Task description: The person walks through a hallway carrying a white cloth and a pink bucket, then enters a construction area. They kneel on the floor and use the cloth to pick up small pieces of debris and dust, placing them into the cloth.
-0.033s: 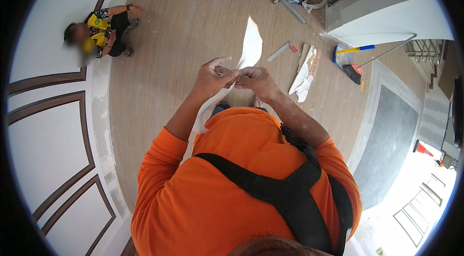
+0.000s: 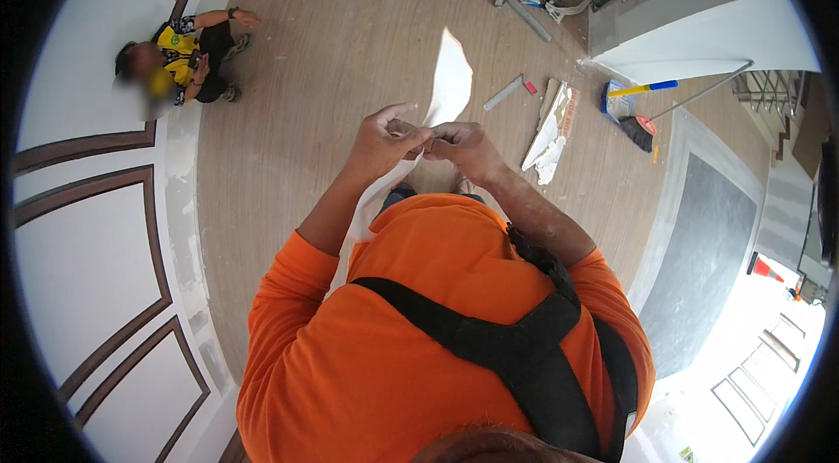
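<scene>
Above the floor (image 2: 306, 70), in front of an orange shirt (image 2: 419, 262), a white strip (image 2: 452, 83) is pinched in the grip of the left hand (image 2: 384, 141) and right hand (image 2: 468, 148), close together. Its upper end has tipped very slightly left; the hands look unmoved, so the handling seems barely advanced.
</scene>
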The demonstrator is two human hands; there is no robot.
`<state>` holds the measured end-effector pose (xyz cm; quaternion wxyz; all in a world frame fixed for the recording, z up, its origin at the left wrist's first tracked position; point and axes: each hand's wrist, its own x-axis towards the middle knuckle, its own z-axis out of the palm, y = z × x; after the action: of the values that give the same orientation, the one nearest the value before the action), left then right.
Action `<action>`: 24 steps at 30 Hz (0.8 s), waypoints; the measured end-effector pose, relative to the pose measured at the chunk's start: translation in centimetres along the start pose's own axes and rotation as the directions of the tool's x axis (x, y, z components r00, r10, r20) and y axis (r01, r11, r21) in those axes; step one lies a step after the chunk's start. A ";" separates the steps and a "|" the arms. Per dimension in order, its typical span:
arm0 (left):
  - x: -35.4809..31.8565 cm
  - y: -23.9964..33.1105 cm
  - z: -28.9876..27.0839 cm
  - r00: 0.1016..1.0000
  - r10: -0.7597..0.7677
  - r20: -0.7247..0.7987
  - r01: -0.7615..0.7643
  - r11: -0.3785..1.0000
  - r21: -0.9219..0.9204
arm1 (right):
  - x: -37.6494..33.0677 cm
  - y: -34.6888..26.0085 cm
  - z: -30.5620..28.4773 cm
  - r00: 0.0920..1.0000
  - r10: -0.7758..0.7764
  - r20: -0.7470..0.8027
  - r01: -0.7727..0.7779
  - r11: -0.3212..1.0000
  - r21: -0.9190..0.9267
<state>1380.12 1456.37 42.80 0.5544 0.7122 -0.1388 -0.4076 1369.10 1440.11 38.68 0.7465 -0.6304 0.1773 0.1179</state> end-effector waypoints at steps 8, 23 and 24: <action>0.9 -1.8 -1.2 0.998 -0.060 0.034 0.061 0.998 -0.013 | 0.3 1.0 -0.3 0.984 -0.156 -0.081 0.146 0.981 -0.125; -3.8 5.8 -3.6 0.852 -0.001 0.523 -0.094 0.983 0.156 | 8.0 -11.8 -10.0 0.962 -0.154 0.225 0.263 0.748 -0.609; -3.9 6.3 -4.0 0.862 0.018 0.507 -0.156 0.960 0.232 | 8.2 -12.1 -9.3 0.945 -0.120 0.303 0.278 0.782 -0.558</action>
<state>1382.21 1459.48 50.35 0.4171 0.6429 -0.3632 -0.5300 1380.30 1428.44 44.84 0.5363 -0.8269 -0.0327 0.1660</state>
